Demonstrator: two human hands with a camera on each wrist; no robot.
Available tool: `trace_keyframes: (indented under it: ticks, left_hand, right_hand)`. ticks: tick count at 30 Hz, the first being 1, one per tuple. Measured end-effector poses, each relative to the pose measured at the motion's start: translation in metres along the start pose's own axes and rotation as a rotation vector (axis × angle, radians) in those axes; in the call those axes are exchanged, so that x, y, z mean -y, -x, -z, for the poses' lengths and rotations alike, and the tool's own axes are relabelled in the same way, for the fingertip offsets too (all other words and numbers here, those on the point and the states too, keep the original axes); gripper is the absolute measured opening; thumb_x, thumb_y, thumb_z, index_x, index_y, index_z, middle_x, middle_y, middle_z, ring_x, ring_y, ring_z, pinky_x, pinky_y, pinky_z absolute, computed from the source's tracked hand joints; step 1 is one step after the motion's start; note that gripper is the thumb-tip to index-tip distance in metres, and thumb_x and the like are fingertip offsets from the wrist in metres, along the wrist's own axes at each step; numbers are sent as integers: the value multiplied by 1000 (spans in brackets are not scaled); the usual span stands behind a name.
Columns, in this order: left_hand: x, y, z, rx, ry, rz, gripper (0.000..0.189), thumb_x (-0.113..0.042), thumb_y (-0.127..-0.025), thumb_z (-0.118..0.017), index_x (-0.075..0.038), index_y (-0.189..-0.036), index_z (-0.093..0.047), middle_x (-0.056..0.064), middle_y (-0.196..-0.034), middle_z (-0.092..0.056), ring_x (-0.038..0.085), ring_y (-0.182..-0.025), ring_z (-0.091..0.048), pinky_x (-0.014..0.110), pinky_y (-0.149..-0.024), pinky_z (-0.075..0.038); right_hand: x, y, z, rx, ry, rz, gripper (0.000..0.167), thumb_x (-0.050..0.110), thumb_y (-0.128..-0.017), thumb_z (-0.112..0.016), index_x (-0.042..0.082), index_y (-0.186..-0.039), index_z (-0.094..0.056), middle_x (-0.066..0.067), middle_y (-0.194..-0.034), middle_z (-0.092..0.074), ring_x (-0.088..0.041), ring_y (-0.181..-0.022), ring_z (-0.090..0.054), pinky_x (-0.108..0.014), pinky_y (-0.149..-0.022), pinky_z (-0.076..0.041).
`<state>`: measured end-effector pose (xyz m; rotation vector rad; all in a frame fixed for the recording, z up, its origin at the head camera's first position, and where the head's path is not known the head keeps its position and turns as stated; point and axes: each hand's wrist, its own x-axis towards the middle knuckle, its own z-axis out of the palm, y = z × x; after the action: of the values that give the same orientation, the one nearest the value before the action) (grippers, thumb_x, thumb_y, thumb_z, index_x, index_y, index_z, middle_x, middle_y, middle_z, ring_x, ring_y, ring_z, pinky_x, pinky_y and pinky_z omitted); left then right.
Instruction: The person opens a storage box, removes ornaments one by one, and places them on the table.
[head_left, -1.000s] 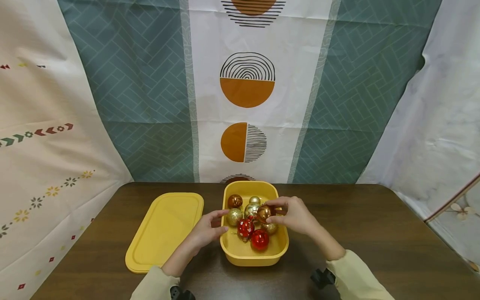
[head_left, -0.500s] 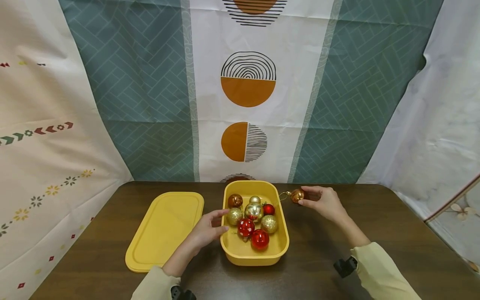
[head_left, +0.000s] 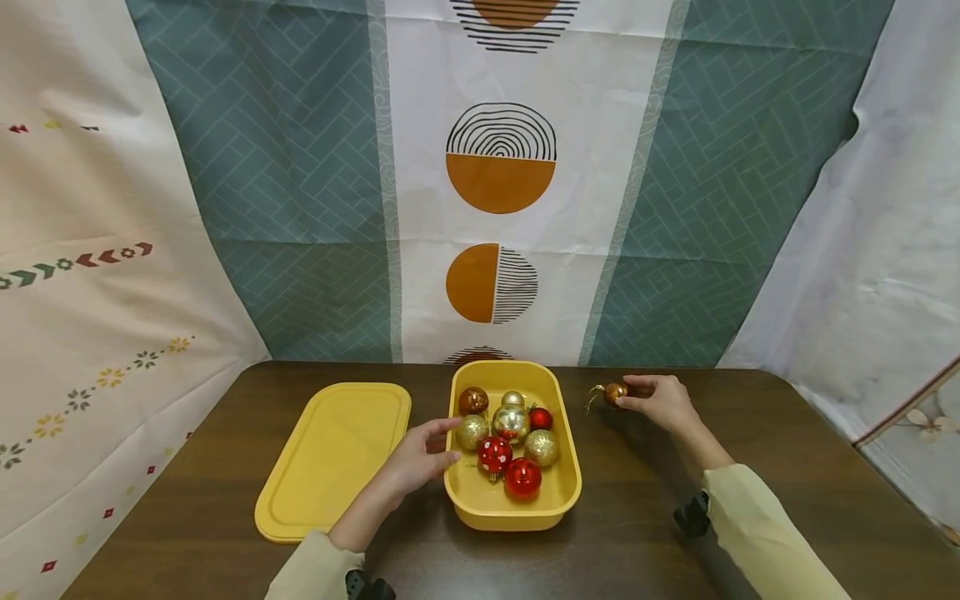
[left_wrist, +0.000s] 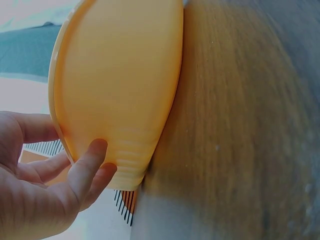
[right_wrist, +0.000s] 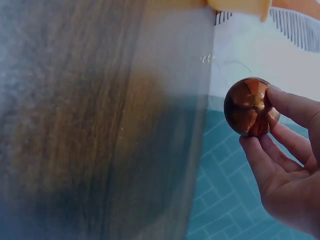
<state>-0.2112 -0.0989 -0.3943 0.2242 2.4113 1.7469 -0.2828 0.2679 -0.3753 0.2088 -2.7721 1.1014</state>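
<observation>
My right hand pinches a shiny copper-coloured Christmas bauble between thumb and fingertips, right of the yellow container. A thin gold hanging loop trails off its left side. In the right wrist view the bauble appears in front of the table's far edge. My left hand holds the left rim of the yellow container, with fingers on both sides of the wall in the left wrist view. Inside sit several baubles: a copper one, gold ones, red ones and a white-dotted red one.
A flat yellow lid lies on the dark wooden table, left of the container. A patterned cloth hangs behind the table's far edge. White fabric hangs at the right side.
My right hand has lifted the copper bauble out of the container and carried it right, then lower towards the table. A small red bauble became visible in the container. The left hand stayed put.
</observation>
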Motion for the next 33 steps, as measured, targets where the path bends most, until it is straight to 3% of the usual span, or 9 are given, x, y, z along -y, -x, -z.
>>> trace_keyframes:
  ticks: [15,33]
  left_hand:
    - [-2,3,-3,9,29,-25,46,-1,-84,-60,1,-128,-48,24,-127,-47,37,-108,-52,37,-72,-53]
    - [-3,4,-1,-7,-1,-16,45,-2,-83,-61,0,-127,-50,23,-128,-46,36,-108,-52,36,-72,-53]
  right_hand:
    - [-14,-13,-7,54,121,-40,48,20,-78,-71,-8,-115,-58,-24,-104,-63,-39,-97,-58,-47,-80,-47]
    - [-16,-13,-10,77,107,-19,48,18,-78,-71,-10,-115,-57,-26,-106,-62,-39,-97,-58,-46,-79,-48]
